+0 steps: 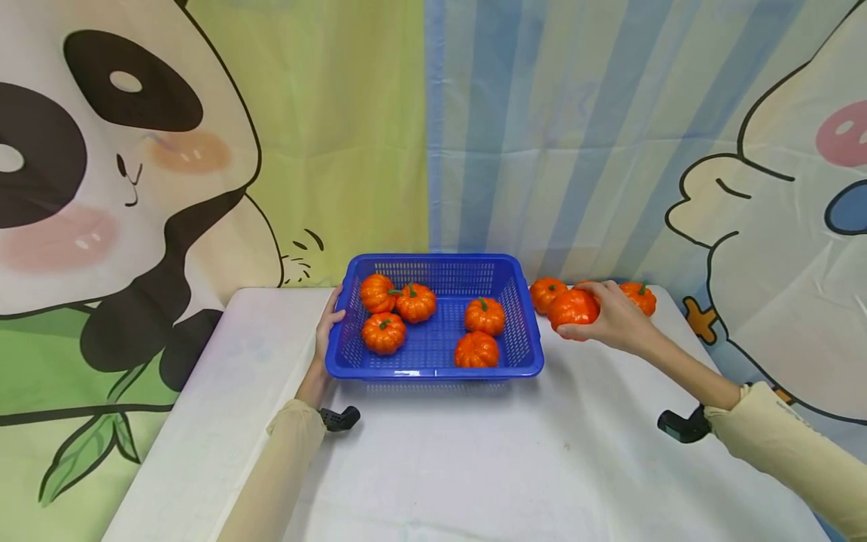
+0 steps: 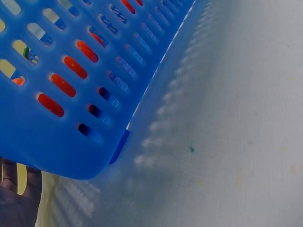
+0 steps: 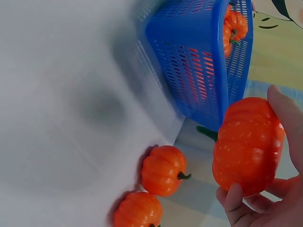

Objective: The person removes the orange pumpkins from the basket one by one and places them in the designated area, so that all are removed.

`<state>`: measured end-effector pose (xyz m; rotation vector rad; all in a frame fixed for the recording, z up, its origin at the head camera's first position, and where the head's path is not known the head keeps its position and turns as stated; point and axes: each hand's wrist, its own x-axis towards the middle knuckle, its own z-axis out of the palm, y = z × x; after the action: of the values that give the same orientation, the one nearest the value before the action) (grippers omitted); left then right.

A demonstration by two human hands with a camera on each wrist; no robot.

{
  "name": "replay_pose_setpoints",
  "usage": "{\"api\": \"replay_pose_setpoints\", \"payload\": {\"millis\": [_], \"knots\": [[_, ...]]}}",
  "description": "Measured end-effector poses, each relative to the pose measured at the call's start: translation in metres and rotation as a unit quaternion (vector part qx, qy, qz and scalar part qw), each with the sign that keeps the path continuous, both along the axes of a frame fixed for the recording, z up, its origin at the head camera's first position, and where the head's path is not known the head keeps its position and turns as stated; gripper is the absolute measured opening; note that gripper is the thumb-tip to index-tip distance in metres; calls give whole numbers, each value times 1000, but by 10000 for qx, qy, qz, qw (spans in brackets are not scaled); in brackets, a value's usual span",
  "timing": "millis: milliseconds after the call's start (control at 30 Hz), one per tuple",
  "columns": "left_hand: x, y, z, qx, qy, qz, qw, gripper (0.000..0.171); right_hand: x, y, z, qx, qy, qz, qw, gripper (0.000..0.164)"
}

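A blue plastic basket (image 1: 433, 373) with slotted walls stands on the white table, several small orange pumpkins (image 1: 383, 333) inside it. My left hand (image 1: 325, 331) holds the basket's left side at the rim; in the left wrist view, part of that hand (image 2: 19, 194) shows beside the basket's corner. To the right of the basket, my right hand (image 1: 619, 320) grips an orange pumpkin (image 3: 248, 146) between thumb and fingers, above the table. Its green stem points away from the palm. Other pumpkins (image 3: 164, 170) lie on the table beneath and behind this hand, partly hidden in the head view.
The white-covered table (image 1: 447, 467) extends in front of the basket. Behind it hangs a printed curtain (image 1: 352, 150) with a panda and blue stripes, close to the basket's back. A black wrist device (image 1: 684, 425) sticks out from the right sleeve, another (image 1: 341, 418) from the left.
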<state>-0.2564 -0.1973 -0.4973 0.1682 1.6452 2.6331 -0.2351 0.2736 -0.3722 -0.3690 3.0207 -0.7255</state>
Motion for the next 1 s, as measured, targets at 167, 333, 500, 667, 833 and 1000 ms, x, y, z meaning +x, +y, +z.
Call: {"api": "replay_pose_setpoints", "payload": {"millis": [167,333,500,667,833,1000], "knots": [[0,-1,-1,26,15,-18,10000,59,-2,2,-3,-185,12,-3,9998,82],[0,-1,-1,52,-27,-34,10000,60,-2,4,-5,-67,55,16,10000,84],[0,0,0,106,-43,-29,9999,60,-1,6,-4,214,84,15,9997,81],[1,0,2,113,-96,-4,9999,59,-2,8,-6,184,123,-8,9998,77],[2,0,4,120,-86,-5,9999,60,-4,10,-9,201,197,-62,9996,78],[3,1,6,129,-86,-17,9999,60,-4,11,-12,229,229,-122,9994,80]]}}
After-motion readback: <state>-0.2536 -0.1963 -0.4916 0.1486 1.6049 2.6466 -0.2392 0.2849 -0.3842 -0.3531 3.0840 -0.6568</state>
